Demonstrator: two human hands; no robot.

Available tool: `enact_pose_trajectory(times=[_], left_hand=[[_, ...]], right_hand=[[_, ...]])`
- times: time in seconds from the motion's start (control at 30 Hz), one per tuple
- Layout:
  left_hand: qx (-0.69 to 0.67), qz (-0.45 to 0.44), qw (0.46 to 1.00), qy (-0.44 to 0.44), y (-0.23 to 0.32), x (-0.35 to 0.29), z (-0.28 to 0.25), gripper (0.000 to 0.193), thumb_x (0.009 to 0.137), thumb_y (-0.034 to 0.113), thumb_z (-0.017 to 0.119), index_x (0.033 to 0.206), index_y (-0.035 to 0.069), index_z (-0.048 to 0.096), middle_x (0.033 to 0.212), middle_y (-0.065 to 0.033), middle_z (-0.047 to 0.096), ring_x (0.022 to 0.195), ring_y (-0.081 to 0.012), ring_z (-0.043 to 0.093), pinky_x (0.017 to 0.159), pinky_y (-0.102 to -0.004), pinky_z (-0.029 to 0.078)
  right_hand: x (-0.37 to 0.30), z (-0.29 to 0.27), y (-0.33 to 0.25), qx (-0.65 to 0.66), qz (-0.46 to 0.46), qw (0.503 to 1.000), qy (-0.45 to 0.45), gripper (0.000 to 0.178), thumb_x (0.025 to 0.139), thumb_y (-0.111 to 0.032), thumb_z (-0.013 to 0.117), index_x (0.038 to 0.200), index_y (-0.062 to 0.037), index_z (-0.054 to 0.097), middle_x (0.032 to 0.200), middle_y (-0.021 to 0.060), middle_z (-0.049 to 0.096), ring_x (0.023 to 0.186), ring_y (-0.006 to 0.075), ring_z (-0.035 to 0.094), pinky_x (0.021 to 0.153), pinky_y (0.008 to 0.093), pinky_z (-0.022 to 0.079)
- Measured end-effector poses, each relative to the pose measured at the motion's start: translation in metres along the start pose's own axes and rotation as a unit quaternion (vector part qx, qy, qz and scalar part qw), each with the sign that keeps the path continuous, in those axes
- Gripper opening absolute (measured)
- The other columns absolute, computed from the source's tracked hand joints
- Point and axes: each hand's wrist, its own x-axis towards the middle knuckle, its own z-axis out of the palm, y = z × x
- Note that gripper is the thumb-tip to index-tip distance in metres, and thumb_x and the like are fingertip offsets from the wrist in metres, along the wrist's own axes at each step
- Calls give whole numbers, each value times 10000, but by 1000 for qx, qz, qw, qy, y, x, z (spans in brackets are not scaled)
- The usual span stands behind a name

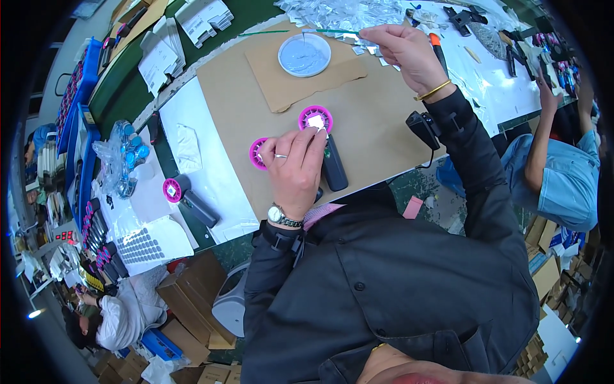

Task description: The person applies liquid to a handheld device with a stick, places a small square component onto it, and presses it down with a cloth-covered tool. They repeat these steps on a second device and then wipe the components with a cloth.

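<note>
My right hand (406, 54) pinches a thin green stick (339, 31) by one end at the far side of the table. The stick's other end is over a round white tub (309, 73) of grey paste, and a thin strand hangs from it. My left hand (294, 163) is bent over a handheld fan (334, 165) with a pink ring and dark handle. Its fingertips are pressed together at the ring's near edge, beside a white square in the centre. Behind that hand a second pink ring (256, 153) partly shows, its body mostly hidden.
The tub stands on a cardboard piece (275, 89) on a brown sheet. Another pink-ringed fan (199, 208) lies at left, near a sheet of grey round stickers (141, 246). Folded white boxes (160, 57) and small clear packets (352, 13) lie farther back. A co-worker (553, 166) is at right.
</note>
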Motion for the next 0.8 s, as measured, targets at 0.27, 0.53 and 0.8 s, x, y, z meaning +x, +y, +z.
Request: enact_pose_trajectory(times=[0.27,0.53,0.8], left_hand=[[8,0,1000,-7,-1,-2,0,269,907,104,798,1175,95,803,1197,-19,753,1104,-210,687,1024,-449,395],[-5,-9,1000,-6,1,2,2,266,910,101,790,1176,98,800,1194,-15,751,1105,-210,687,1024,-445,395],[1,2,1000,-3,0,4,2,271,908,98,790,1179,98,788,1181,-16,746,1104,-211,687,1014,-444,397]], right_hand=[[-2,-3,-5,8,-20,1000,-6,282,1069,-209,755,1270,-26,829,812,-80,614,680,23,412,603,219,314],[-1,-2,4,8,-30,999,-8,275,1053,-226,777,1231,-28,844,802,-73,620,691,19,427,606,222,318],[6,3,37,-69,-39,997,15,295,1024,-293,817,1138,-25,870,839,-55,710,741,24,519,637,226,395]])
